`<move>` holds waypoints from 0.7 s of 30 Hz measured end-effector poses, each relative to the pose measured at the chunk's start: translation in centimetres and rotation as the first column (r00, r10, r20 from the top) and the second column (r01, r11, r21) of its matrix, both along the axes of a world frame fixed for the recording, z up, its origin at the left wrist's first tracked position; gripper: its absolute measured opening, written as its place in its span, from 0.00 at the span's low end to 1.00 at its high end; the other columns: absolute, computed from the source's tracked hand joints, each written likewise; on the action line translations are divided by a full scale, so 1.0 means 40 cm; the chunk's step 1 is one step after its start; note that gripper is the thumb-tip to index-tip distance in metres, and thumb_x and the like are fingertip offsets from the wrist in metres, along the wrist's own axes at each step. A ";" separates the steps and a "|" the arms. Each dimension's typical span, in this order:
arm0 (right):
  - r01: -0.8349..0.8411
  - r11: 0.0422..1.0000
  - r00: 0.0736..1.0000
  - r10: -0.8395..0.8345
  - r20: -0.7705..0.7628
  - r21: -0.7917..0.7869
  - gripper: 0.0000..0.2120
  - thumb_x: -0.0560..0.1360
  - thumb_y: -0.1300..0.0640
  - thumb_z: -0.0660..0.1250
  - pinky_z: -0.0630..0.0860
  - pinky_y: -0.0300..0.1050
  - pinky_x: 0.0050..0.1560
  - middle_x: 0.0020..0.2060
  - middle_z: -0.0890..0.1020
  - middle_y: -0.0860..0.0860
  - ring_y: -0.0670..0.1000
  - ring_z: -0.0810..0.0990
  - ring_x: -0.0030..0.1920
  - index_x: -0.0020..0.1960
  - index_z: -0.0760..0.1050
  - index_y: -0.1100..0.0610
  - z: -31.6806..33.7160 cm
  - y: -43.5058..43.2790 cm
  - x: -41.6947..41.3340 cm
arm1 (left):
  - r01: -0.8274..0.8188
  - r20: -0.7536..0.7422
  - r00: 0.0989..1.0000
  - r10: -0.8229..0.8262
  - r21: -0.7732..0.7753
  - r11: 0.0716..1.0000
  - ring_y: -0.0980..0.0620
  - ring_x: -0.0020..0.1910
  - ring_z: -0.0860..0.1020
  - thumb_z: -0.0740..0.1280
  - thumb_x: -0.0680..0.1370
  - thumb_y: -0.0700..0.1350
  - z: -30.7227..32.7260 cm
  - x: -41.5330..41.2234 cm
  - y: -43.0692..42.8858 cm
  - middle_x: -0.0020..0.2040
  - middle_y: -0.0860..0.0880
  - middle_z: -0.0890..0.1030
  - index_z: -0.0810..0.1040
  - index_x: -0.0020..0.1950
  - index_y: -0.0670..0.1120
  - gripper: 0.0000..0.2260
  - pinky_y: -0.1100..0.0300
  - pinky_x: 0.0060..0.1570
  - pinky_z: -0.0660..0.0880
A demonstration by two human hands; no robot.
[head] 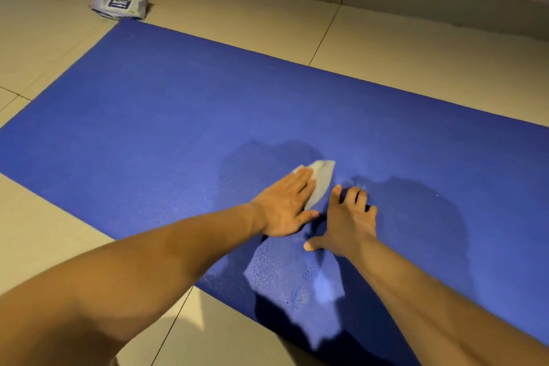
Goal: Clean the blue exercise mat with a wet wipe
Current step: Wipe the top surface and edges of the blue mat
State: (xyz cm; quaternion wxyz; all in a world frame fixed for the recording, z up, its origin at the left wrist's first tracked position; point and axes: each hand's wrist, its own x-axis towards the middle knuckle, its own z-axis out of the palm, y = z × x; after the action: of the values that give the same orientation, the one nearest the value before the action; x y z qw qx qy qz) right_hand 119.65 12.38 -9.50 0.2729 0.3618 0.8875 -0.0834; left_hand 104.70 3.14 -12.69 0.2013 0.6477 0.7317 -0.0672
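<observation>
Two arms (pixel 133 276) over one blue mat (pixel 178 113): left hand (pixel 285 208) flat on one wipe (pixel 322 181), right hand (pixel 347 223) (fingers (pixel 335 192) splayed) alongside.

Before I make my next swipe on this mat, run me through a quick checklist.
1. Wet wipe flat under left hand: ok.
2. Right hand braced on blue mat, holding nothing: ok.
3. Mat lies flat on the floor tiles: ok.
4. Wipe moist enough: cannot tell.
5. Wipes pack on the floor by the mat's far corner: ok.
</observation>
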 end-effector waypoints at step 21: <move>0.105 0.994 0.972 -0.094 0.217 -0.043 0.77 0.57 0.25 0.76 0.61 0.70 0.72 0.79 0.39 0.67 0.68 0.38 0.79 0.79 0.33 0.67 0.011 0.133 0.171 | -0.052 0.102 0.994 0.048 0.042 0.998 0.40 0.81 0.37 0.42 0.79 0.65 -0.030 0.212 0.090 0.82 0.36 0.41 0.46 0.83 0.36 0.41 0.48 0.80 0.37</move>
State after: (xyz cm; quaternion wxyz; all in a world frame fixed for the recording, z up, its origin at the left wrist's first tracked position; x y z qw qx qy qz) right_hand 126.47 17.72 -9.07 0.3723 0.4052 0.8310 -0.0814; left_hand 113.18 6.76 -13.89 0.2250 0.6361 0.7379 -0.0129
